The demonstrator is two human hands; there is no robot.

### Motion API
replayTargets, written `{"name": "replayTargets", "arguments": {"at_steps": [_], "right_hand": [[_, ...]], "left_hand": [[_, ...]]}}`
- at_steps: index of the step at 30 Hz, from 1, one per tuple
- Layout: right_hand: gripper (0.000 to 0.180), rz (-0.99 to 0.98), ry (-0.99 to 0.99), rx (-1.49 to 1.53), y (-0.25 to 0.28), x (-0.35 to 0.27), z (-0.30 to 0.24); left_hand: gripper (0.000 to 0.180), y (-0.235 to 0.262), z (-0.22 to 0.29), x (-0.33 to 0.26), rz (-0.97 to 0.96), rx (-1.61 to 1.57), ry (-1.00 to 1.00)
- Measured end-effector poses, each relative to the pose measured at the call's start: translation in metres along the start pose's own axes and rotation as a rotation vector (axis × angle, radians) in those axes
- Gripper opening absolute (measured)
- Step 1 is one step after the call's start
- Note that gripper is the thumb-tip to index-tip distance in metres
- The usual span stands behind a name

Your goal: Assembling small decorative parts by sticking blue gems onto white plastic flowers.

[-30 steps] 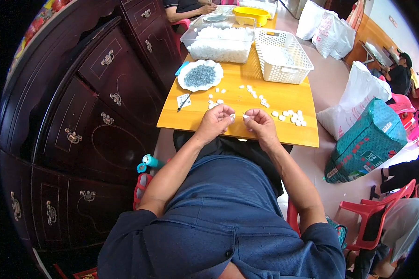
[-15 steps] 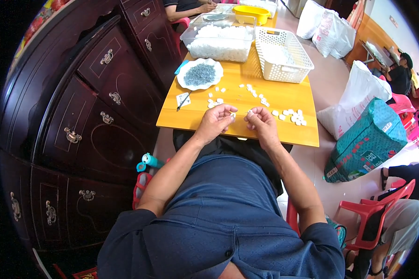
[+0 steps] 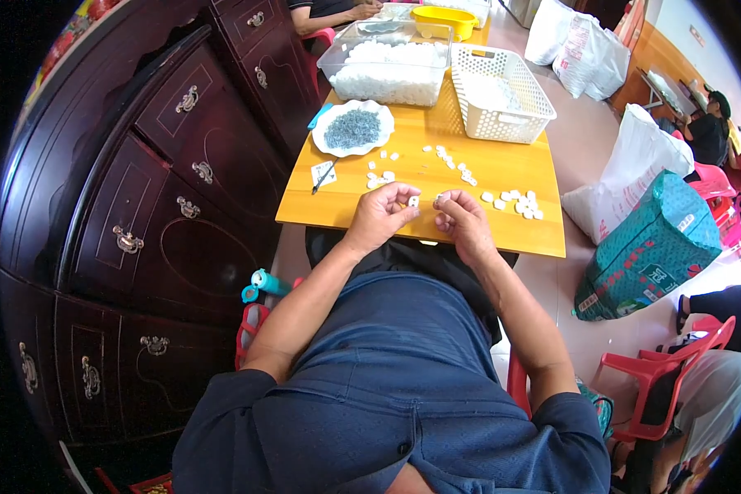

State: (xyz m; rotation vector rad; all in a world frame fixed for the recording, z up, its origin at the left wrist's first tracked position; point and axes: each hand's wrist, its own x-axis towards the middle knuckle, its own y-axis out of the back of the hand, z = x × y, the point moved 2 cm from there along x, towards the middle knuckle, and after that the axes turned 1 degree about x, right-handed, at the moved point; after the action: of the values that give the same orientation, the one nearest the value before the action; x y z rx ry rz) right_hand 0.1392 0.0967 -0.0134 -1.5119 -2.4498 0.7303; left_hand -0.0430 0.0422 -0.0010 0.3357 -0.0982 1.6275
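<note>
Near the table's front edge, my left hand (image 3: 382, 216) pinches a small white plastic piece (image 3: 414, 201) between thumb and fingertips. Close to its right, my right hand (image 3: 467, 222) is closed in a pinch on something too small to make out. The two sets of fingertips are a short gap apart. Beyond my left hand lies a small group of white pieces (image 3: 380, 178); a loose row of them (image 3: 450, 163) stretches farther back. Another cluster of white pieces (image 3: 524, 204) rests right of my right hand. A scalloped white plate (image 3: 319, 142) holds many small grey-blue parts (image 3: 352, 129).
A clear bin (image 3: 387, 100) full of white pieces and a cream perforated basket (image 3: 510, 130) stand at the back of the table (image 3: 420, 132). A black pen (image 3: 324, 178) lies on a paper slip at left. Dark cabinets flank the left; a teal bag (image 3: 646, 247) stands right.
The white piece in my left fingers has turned and shows more of its face. My right fingertips have shifted slightly, their lower fingers curling differently. Things on the table have stayed put.
</note>
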Motion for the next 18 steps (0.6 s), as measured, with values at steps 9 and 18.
{"name": "replayTargets", "arguments": {"at_steps": [9, 18], "right_hand": [[0.008, -0.036, -0.014, -0.018, -0.0009, -0.0006, 0.0029], [0.014, -0.024, 0.007, -0.061, -0.0057, -0.003, 0.0013]], "left_hand": [[0.027, -0.0006, 0.0005, -0.0006, 0.005, 0.075, -0.038], [0.029, -0.001, 0.0024, -0.0004, -0.012, 0.037, -0.022]]}}
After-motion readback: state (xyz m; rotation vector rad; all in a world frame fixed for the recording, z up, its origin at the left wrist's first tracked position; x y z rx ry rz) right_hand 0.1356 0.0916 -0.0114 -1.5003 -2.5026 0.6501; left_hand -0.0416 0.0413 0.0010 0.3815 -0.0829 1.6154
